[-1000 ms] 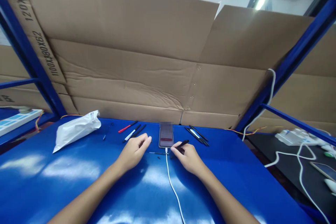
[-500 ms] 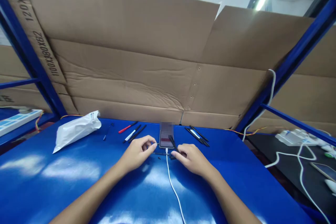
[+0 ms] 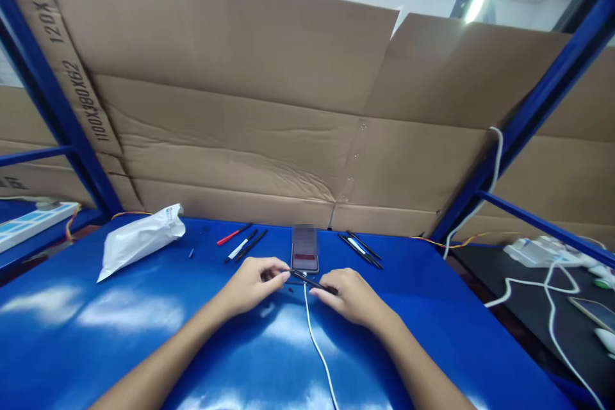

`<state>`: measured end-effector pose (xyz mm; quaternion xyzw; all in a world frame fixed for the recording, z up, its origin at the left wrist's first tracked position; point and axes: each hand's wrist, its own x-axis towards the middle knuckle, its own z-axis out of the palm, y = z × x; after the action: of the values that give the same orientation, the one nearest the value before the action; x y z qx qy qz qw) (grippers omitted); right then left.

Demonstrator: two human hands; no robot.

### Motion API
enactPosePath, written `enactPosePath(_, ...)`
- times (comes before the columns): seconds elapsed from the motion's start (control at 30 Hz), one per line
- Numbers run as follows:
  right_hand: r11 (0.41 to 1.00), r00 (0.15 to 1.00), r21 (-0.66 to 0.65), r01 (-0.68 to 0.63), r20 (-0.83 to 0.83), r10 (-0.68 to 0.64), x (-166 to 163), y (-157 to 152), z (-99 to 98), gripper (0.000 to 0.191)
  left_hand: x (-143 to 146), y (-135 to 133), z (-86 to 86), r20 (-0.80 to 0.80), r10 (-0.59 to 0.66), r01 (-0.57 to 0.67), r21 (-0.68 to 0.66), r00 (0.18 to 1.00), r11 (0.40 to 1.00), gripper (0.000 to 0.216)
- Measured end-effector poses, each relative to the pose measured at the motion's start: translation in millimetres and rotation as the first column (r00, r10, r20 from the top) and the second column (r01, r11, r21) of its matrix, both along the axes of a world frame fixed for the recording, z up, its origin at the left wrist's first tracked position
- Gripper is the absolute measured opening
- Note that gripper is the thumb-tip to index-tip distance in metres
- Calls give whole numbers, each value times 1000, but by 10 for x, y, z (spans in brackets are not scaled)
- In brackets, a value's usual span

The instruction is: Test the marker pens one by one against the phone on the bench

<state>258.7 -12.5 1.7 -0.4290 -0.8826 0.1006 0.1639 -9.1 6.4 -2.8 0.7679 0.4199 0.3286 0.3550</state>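
My right hand point(image 3: 348, 295) is closed around a black pen barrel point(image 3: 312, 281), which slants up and left across the white cable. At the barrel's far end, my left hand point(image 3: 257, 283) pinches a thin, rod-like pen part between thumb and fingertips; most of it is hidden. The part meets or nearly meets the barrel; whether it sits inside cannot be made out. Just beyond the hands lies a phone point(image 3: 305, 250) with the white charging cable point(image 3: 317, 339) at its near end. A tiny dark piece point(image 3: 291, 290) rests on the table below the fingers.
Several pens, one a red pen point(image 3: 234, 234), lie left of the phone, with more black pens point(image 3: 361, 250) to its right. A white plastic bag point(image 3: 139, 240) rests on the blue table point(image 3: 120, 346) at left. Cardboard point(image 3: 250, 109) walls the back; blue posts flank it.
The black pen barrel has swung from upright over the phone to a slant between my hands. My left hand has moved slightly right and down, bringing the thin part to the barrel's end.
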Motion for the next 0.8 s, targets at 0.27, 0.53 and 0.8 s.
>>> enactPosePath(0.27,1000,999,3,-1,-38,1,22,16,11,35,-45,45,-13,-8,17,-17,-11,1000,1000,36)
enactPosePath(0.53,1000,1000,-19,14,24,-13,32,22,14,33,-70,69,-37,-80,-21,25,51,997,998,36)
enactPosePath(0.8,999,998,-29,29,48,-27,6,9,32,31,-83,99,-63,-81,-10,14,46,997,999,39)
